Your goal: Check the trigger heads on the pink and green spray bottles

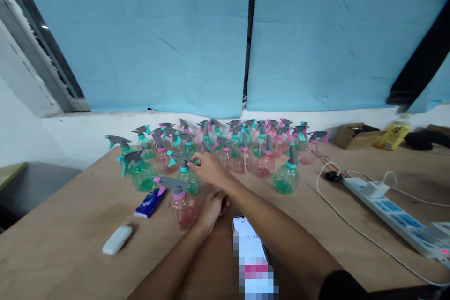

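My right hand [210, 168] reaches across over my left forearm. Its thumb and fingertips close on the rear of the grey spray head of a green spray bottle [189, 180] with a turquoise trigger. Low on the table lies my left hand [213, 207], its fingers loosely curled and nothing visible in them. Just left of that hand stands a pink spray bottle [183, 211] with a grey head and pink trigger. Another green spray bottle [143, 176] is farther left, and a single green spray bottle [286, 178] stands to the right. Behind them, many pink and green spray bottles crowd together.
A phone [251, 248] showing a timer lies under my right forearm. To the left are a blue packet [150, 201] and a white case [117, 240]. At right lie a power strip [390, 213] with cables, a cardboard box [357, 137] and a yellow bottle [393, 133]. Blue curtains [158, 37] hang behind.
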`<action>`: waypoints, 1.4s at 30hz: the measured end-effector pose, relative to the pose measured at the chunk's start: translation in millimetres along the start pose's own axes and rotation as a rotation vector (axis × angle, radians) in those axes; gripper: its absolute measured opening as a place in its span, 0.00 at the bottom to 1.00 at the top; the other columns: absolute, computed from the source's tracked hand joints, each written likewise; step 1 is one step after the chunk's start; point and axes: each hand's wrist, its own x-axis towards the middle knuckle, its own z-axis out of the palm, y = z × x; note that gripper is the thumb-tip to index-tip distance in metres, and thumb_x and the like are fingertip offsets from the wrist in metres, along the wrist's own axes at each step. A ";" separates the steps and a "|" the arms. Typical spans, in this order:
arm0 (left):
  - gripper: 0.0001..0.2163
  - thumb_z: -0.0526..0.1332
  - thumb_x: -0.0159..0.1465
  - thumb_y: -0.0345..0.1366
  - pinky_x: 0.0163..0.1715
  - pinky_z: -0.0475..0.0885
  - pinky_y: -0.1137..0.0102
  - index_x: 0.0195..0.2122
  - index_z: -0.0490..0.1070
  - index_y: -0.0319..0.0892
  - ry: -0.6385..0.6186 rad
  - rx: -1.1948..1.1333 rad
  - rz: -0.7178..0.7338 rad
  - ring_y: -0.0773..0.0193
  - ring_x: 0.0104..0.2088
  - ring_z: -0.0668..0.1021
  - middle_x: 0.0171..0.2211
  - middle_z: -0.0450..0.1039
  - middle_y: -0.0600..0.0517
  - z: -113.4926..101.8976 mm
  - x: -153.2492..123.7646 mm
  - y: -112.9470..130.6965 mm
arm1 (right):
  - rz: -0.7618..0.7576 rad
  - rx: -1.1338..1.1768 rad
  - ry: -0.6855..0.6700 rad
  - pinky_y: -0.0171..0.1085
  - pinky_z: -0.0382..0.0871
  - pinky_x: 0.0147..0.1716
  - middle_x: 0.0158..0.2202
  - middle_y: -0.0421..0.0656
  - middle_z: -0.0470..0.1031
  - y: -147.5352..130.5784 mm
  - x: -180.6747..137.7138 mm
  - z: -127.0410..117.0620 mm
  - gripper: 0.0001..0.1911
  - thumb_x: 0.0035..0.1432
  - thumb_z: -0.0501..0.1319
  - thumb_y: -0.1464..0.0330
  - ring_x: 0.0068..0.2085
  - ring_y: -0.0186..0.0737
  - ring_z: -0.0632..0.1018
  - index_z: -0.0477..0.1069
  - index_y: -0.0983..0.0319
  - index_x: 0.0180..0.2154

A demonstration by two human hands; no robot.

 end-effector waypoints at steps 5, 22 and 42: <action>0.13 0.56 0.58 0.45 0.16 0.49 0.75 0.23 0.64 0.42 -0.010 0.044 -0.004 0.73 0.15 0.61 0.17 0.64 0.58 3.5 -5.6 6.5 | 0.000 0.058 0.092 0.32 0.56 0.26 0.21 0.35 0.68 -1.6 -3.4 -5.4 0.08 0.59 0.60 0.62 0.23 0.32 0.67 0.74 0.60 0.35; 0.09 0.55 0.55 0.38 0.19 0.54 0.75 0.25 0.72 0.40 -0.205 0.162 -0.002 0.71 0.18 0.66 0.18 0.68 0.56 4.9 -8.7 12.3 | -0.092 0.353 0.623 0.32 0.59 0.28 0.26 0.36 0.60 15.2 -16.8 -72.8 0.11 0.65 0.52 0.59 0.27 0.33 0.64 0.61 0.59 0.34; 0.11 0.56 0.59 0.43 0.16 0.50 0.77 0.31 0.71 0.41 -0.131 0.060 0.007 0.73 0.16 0.63 0.19 0.64 0.58 -0.7 -1.9 5.3 | -0.011 0.446 0.219 0.35 0.66 0.34 0.32 0.40 0.71 78.9 -58.6 -75.8 0.12 0.52 0.58 0.70 0.31 0.35 0.70 0.75 0.59 0.39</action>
